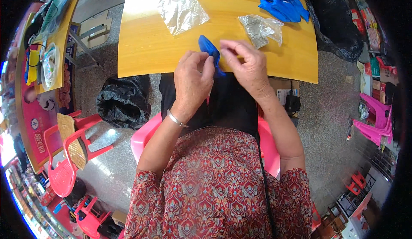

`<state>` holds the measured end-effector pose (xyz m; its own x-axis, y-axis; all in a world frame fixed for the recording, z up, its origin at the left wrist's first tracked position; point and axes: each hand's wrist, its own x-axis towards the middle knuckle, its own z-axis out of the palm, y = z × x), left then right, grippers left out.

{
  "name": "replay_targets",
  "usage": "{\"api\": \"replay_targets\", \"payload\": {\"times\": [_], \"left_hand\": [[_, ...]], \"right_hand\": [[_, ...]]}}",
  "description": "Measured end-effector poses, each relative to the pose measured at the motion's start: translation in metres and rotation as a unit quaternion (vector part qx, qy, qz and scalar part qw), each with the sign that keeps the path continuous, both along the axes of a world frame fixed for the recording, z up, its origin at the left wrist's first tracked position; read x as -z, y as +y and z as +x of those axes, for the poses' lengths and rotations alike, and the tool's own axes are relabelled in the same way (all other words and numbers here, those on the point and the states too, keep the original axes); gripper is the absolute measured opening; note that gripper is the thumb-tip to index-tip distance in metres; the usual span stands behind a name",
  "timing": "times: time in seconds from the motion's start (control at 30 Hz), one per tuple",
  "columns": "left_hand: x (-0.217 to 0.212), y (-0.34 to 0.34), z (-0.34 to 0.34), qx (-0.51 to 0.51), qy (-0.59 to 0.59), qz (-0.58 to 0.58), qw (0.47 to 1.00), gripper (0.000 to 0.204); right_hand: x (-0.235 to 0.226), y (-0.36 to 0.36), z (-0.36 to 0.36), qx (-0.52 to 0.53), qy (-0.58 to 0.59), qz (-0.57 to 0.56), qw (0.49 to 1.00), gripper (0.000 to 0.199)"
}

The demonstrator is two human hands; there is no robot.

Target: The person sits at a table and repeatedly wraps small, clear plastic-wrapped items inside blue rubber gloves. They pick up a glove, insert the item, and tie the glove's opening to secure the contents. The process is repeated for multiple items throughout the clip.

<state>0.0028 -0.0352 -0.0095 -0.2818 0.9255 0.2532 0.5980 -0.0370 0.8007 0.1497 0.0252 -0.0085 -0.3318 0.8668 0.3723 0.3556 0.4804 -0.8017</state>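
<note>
Yellow wooden table (pixel 150 52): left hand (pixel 193 78) pinches limp blue cloth-like piece (pixel 207 46), seemingly mid-work.
Right hand (pixel 247 67) released; crumpled blue cloth-like pile (pixel 279 2), done or pending unclear.

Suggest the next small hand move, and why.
Probably bring the right hand in to pinch the blue piece: the left hand alone seems to grip it, while the right is close beside it, apparently empty.

White lettering (pixel 39 143) on pink panel (pixel 46 121)
</note>
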Motion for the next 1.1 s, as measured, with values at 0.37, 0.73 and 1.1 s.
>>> {"api": "replay_targets", "payload": {"times": [0.37, 0.73, 1.1], "left_hand": [[0.000, 0.014, 0.002, -0.010, -0.022, -0.024, 0.999, 0.013], [0.001, 0.021, 0.012, -0.030, -0.084, -0.054, 0.995, 0.013], [0.011, 0.021, 0.010, -0.029, -0.142, -0.061, 0.988, 0.013]], "right_hand": [[0.004, 0.074, 0.048, 0.132, -0.401, 0.183, 0.888, 0.067], [0.005, 0.063, 0.056, 0.038, -0.269, 0.130, 0.954, 0.044], [-0.024, 0.010, 0.021, -0.114, -0.010, 0.031, 0.993, 0.032]]}}
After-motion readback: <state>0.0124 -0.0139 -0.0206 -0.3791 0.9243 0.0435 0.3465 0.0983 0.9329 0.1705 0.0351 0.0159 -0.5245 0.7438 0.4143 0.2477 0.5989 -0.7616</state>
